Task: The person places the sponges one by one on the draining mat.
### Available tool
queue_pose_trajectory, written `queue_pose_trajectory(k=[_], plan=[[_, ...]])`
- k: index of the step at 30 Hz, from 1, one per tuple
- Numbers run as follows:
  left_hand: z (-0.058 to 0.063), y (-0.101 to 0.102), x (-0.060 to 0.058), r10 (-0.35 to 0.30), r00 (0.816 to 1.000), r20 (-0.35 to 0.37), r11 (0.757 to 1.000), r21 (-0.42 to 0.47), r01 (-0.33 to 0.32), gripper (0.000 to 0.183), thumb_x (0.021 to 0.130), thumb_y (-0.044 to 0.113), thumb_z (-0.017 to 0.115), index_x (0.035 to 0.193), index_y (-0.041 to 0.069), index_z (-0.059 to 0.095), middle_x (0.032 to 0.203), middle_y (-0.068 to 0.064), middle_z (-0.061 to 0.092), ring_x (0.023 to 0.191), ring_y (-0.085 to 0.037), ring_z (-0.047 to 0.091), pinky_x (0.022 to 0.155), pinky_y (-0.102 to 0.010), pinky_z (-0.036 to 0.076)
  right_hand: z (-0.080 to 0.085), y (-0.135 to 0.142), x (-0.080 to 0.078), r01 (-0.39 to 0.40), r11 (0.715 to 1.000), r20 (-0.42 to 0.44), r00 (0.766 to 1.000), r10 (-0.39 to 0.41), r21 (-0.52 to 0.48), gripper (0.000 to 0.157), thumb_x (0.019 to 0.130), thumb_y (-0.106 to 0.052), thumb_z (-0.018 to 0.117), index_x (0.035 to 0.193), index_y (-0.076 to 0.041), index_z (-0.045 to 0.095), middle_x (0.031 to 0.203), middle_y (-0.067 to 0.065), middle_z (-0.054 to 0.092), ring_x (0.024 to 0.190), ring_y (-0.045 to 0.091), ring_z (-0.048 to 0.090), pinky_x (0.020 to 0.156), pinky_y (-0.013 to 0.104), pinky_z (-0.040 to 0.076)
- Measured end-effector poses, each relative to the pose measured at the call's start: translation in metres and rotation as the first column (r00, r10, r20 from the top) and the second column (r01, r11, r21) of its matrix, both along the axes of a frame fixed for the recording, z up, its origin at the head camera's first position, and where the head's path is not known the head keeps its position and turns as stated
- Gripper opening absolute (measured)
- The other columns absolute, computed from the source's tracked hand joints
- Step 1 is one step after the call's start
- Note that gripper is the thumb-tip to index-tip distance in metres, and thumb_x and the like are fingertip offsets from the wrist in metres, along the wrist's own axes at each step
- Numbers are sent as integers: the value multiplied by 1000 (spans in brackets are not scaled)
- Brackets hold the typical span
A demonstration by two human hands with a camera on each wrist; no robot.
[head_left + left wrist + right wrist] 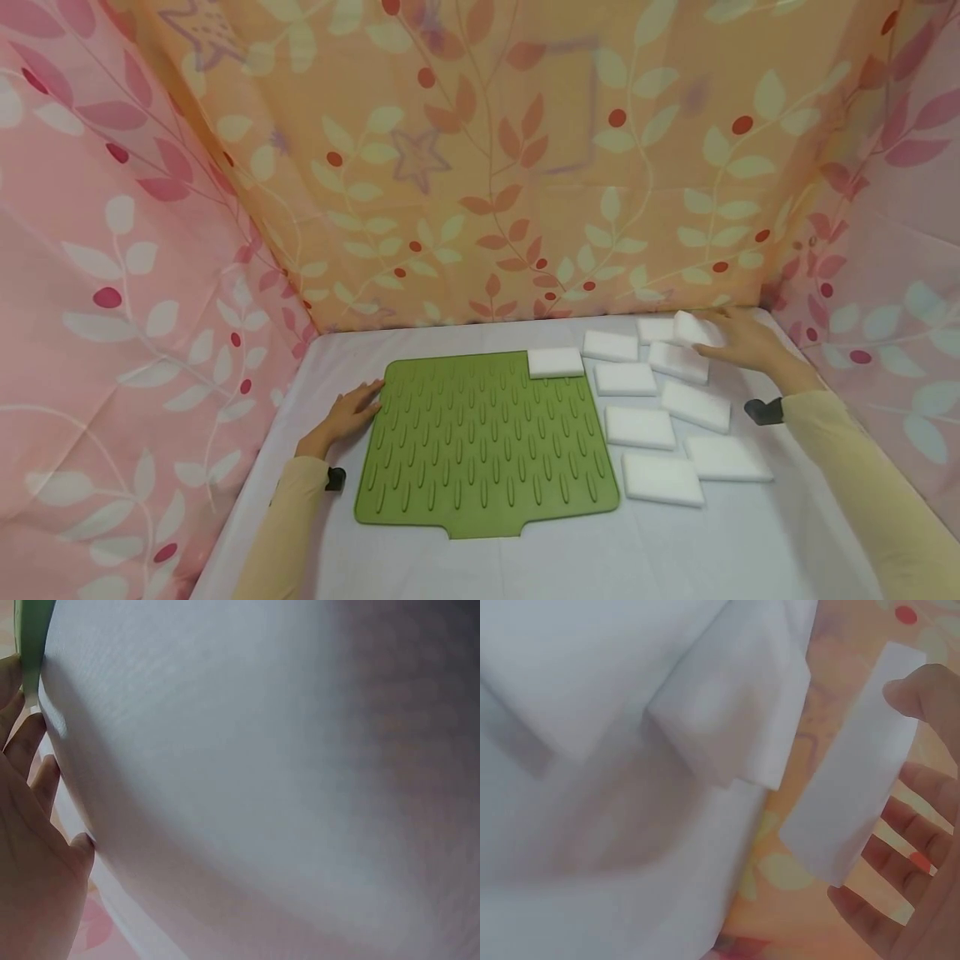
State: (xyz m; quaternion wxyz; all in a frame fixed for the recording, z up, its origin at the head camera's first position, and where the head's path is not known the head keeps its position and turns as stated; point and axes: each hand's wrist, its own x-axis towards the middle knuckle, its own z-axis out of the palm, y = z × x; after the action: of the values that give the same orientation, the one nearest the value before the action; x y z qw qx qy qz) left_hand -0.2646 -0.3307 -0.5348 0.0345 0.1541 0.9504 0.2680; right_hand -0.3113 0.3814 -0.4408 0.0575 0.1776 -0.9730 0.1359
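My right hand (pixel 752 340) pinches a white sponge block (pixel 692 328) between thumb and fingers at the far right of the table. In the right wrist view the thumb lies across one face of this block (pixel 859 761), with the fingers along its other side. It is tilted and overlaps the other blocks behind it in the head view. My left hand (pixel 350 414) rests with its fingertips at the left edge of a green ridged silicone mat (pixel 480 442). One white sponge block (pixel 555 364) lies flat on the mat's back right corner.
Several more white sponge blocks (pixel 640 427) lie on the table right of the mat, in two loose columns. The table has a white cloth (pixel 570 567). Floral fabric walls (pixel 480 167) enclose its back and both sides.
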Motion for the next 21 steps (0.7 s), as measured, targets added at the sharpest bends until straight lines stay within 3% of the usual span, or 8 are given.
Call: queue_pose_trajectory(k=[6, 15, 21], plan=[[0, 0, 1, 6, 1000, 8, 1000, 4, -6, 53, 96, 23, 50, 143, 5, 34, 145, -20, 34, 136, -44, 23, 103, -69, 5, -3, -16, -2, -25, 1000, -58, 998, 26, 8, 70, 78, -47, 70, 133, -8, 50, 126, 20, 45, 99, 42, 55, 70, 61, 46], [3, 2, 2, 3, 1000, 9, 1000, 6, -3, 53, 96, 21, 49, 143, 4, 34, 145, -22, 34, 135, -45, 22, 103, -69, 5, -7, -44, -1, -72, 997, -87, 994, 71, -1, 66, 76, -47, 72, 127, -8, 57, 122, 13, 53, 108, 36, 53, 77, 57, 45], [5, 3, 3, 6, 1000, 4, 1000, 10, -6, 53, 96, 21, 50, 142, 3, 35, 144, -23, 34, 135, -46, 22, 103, -69, 6, -10, -63, 0, -138, 990, -131, 982, 136, -3, 63, 74, -43, 75, 124, -8, 59, 115, 9, 54, 101, 31, 56, 77, 51, 47]])
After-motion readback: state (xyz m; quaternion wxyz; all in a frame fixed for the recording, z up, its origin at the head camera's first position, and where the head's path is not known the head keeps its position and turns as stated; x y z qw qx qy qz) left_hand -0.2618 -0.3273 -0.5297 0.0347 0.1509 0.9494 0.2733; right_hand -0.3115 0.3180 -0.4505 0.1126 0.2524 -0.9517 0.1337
